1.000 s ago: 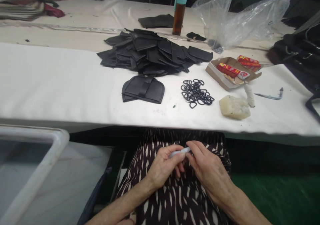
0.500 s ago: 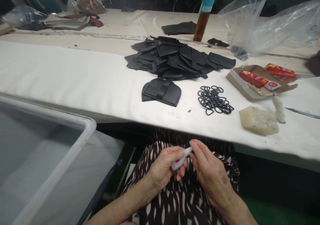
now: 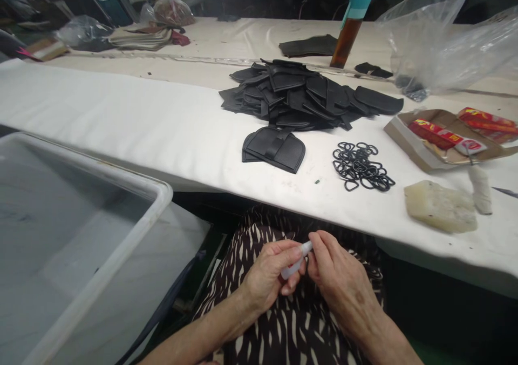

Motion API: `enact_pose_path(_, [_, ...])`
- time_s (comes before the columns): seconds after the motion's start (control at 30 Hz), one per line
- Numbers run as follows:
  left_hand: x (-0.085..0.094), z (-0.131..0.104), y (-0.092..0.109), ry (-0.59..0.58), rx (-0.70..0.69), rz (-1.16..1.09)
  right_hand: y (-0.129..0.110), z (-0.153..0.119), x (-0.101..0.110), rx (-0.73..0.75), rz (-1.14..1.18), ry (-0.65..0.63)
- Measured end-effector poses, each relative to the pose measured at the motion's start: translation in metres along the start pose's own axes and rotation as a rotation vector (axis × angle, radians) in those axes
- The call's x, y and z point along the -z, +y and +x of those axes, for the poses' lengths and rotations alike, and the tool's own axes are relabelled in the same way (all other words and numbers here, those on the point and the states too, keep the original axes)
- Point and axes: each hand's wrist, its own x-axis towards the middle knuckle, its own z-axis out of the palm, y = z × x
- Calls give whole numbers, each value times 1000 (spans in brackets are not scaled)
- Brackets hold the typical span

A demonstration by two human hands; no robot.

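Observation:
Over my lap, my left hand (image 3: 270, 272) is closed around a small white plastic glue bottle (image 3: 292, 269). My right hand (image 3: 338, 276) pinches the narrow tip end of the same bottle between thumb and fingers; whether a cap sits there is hidden by the fingertips. Beyond the table's front edge lie two overlapped black leather pieces (image 3: 275, 148) with a strap across them. To their right is a loose heap of black D-rings (image 3: 360, 166). Behind these is a big pile of similar black leather pieces (image 3: 307, 95).
At right stand an open cardboard box (image 3: 416, 149) with red packets, a yellowish block (image 3: 440, 205) and a white wrapped tool handle (image 3: 480, 189). A teal-lidded bottle (image 3: 351, 30) and clear plastic bags (image 3: 441, 46) are behind. A large white bin (image 3: 162, 192) flanks my left.
The view has swung a little to the left, so the table things appear further right. Both hands stay on the glue bottle, my right fingers gripping its tip more closely.

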Motion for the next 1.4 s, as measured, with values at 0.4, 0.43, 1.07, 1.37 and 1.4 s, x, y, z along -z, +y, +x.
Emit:
enact_pose_path(0.4, [5, -6, -1, -17, -7, 132, 10, 3, 1, -147, -34, 7])
enact_pose_path(0.43, [7, -7, -2, -41, 16, 160, 17, 3, 6, -198, -38, 18])
enact_pose_path(1.07, [8, -2, 7, -119, 32, -82, -1, 10, 5, -943, 1426, -180])
enact_pose_path(1.37, [11, 2, 7, -118, 10, -30, 0, 5, -5, -920, 1473, -216])
enact_pose_path(1.4, [11, 2, 6, -121, 11, -23, 0, 5, -6, -920, 1465, -215])
